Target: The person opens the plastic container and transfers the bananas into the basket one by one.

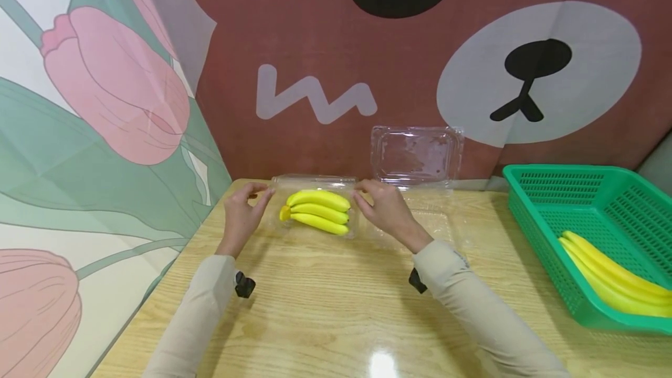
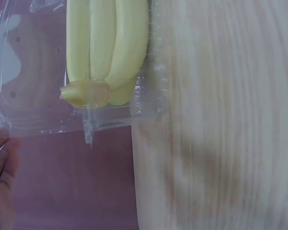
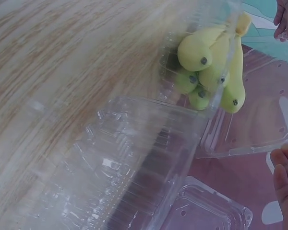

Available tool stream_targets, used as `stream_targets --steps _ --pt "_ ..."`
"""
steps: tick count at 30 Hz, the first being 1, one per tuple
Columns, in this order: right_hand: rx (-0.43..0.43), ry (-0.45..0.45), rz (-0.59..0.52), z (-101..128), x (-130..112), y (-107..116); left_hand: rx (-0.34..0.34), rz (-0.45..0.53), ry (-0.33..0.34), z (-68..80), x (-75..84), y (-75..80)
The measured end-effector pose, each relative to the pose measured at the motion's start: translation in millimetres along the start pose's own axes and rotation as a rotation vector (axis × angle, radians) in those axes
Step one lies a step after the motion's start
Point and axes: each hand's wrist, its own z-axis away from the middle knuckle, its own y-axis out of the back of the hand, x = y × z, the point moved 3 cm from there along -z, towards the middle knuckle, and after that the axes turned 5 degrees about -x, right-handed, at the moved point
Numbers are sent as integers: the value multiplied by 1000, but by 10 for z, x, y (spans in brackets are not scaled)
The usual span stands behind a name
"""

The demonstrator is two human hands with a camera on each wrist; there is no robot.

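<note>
A bunch of yellow bananas (image 1: 318, 211) lies in the base of a clear plastic clamshell container (image 2: 151, 103), stem end to the left. The container's hinged lid (image 3: 259, 103) is raised at the back, over the far side of the fruit. My left hand (image 1: 242, 214) pinches the lid's left edge between thumb and fingers. At the opposite corner my right hand (image 1: 387, 207) grips the lid's right edge with its fingertips. Green-tinged tips of more bananas (image 3: 186, 81) show beneath the upper ones in the right wrist view.
Close on the right stands a second clear clamshell (image 3: 129, 158), its lid (image 1: 416, 156) upright against the printed backdrop. A green basket (image 1: 535, 238) with more bananas (image 1: 614, 279) sits at the table's right. The wooden table (image 1: 325, 314) meets the backdrop along its far edge.
</note>
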Motion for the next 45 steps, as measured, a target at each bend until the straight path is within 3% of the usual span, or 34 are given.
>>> stream_targets --steps 15,21,27,31,38,45 --pt "81 -32 -123 -120 62 61 34 21 6 -98 59 14" --pt "59 -90 -160 -178 83 80 52 7 7 -155 65 16" --pt "48 -185 -233 -194 121 74 54 55 39 -208 83 42" --pt "62 -254 -264 -191 148 72 53 112 104 -230 85 46" --pt "71 -379 -331 -173 173 74 69 250 279 -246 94 28" --pt "93 -435 -419 -162 203 79 37 364 373 -289 191 25"
